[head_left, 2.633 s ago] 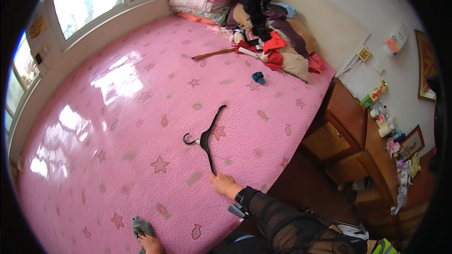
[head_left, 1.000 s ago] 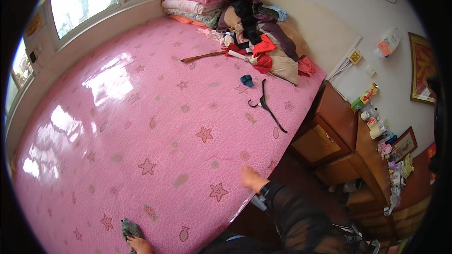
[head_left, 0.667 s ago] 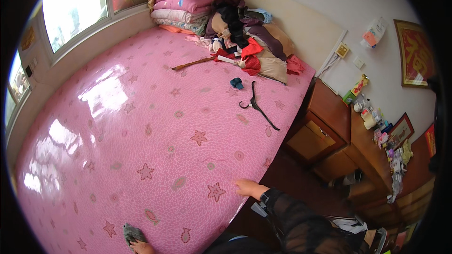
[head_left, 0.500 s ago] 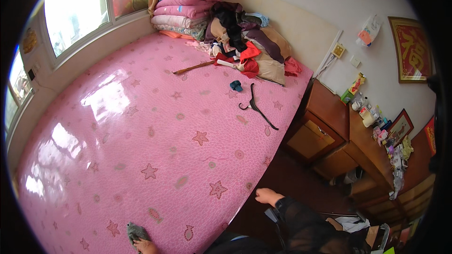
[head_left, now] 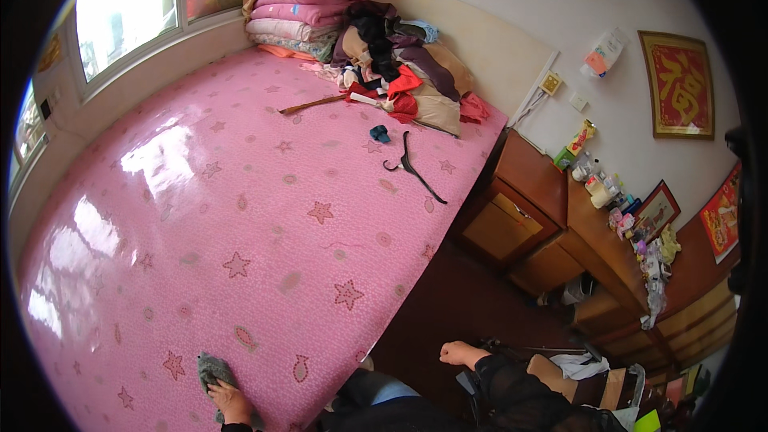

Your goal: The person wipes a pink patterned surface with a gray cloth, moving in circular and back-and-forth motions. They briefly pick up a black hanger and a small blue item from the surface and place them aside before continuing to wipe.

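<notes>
Near the lower edge of the bed, my left hand [head_left: 230,402] presses down on a grey-green cloth [head_left: 214,369] lying on the shiny pink bed cover [head_left: 272,304]. Part of the cloth sticks out beyond my fingers and more shows beside my wrist. My right hand [head_left: 461,354], at the end of a black sleeve, hangs over the dark floor just right of the bed. Its fingers are curled in, and nothing shows in them.
Farther up the bed lie a black clothes hanger [head_left: 414,168], a small dark-teal item [head_left: 380,134], a brown stick [head_left: 312,104] and heaped clothes [head_left: 424,72]. Folded quilts [head_left: 300,12] are stacked behind. A wooden cabinet [head_left: 504,220] and cluttered desk [head_left: 596,240] stand on the right.
The view has shifted, so bed and furniture appear farther left. My left hand and the cloth show higher in the picture, with more of both visible. My right hand remains curled beside the bed.
</notes>
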Tool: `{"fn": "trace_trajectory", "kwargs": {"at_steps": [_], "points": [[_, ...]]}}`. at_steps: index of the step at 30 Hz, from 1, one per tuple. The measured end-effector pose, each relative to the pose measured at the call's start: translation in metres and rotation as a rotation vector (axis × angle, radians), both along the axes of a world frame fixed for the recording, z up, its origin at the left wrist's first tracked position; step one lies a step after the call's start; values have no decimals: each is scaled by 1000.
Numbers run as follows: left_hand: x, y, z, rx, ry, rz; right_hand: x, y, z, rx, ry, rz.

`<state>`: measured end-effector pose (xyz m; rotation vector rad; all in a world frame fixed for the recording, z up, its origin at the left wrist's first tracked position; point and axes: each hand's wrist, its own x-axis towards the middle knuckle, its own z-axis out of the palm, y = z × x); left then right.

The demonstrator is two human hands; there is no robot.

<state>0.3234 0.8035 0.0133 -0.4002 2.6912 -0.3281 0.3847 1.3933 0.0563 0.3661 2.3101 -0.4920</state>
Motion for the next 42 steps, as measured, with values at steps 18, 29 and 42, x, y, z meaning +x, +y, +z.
{"fn": "trace_trajectory", "kwargs": {"at_steps": [18, 29, 42], "points": [[-43, 197, -8, 39, 12, 211, -126, 145, -6, -45, 50, 100], [-68, 266, 2, -66, -8, 77, -268, 197, 3, 51, 174, 263], [-79, 277, 12, -9, -63, 238, -366, 170, 0, 72, 486, 260]]}}
